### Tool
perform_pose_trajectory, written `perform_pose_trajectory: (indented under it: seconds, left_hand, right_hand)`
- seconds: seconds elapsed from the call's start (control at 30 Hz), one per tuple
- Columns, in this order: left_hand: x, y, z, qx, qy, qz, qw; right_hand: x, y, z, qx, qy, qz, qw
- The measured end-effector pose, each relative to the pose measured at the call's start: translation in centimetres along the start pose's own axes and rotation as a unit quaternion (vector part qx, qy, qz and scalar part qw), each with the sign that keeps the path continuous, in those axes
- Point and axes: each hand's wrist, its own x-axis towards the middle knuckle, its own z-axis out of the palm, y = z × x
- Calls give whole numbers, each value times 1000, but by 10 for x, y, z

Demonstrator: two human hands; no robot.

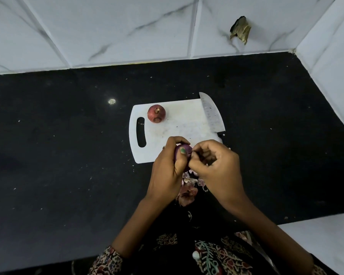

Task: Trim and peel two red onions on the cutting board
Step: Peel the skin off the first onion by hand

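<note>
white cutting board (179, 132), black counter (68, 155), red onion (156, 113)

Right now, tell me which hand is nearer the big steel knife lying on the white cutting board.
Right. The right hand is just below the knife handle; the left hand, gripping the purple onion, is farther left.

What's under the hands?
Under the left hand and right hand, papery onion skins lie piled on the black counter. How far the pile spreads beneath them is hidden.
</note>
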Motion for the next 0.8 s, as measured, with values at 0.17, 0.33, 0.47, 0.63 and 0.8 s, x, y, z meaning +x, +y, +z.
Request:
perform_pose_trajectory:
  seconds: [0.17, 0.33, 0.47, 0.63, 0.8]
  left_hand:
    - [-3, -2, 4, -60, 7, -14, 998]
    - [-3, -4, 7, -143, 35, -59, 987]
    - [2, 3, 5, -228, 59, -165, 958]
    - [7, 10, 2, -330, 73, -248, 908]
    - [9, 13, 0, -391, 57, -274, 877]
  right_hand:
    - [0, -4, 4, 104, -16, 107, 989]
    - [8, -3, 0, 223, 3, 183, 957]
    - [8, 3, -9, 219, 10, 157, 963]
    - [5, 16, -21, 12, -36, 70, 997]
    - [5, 32, -25, -178, -112, 15, 977]
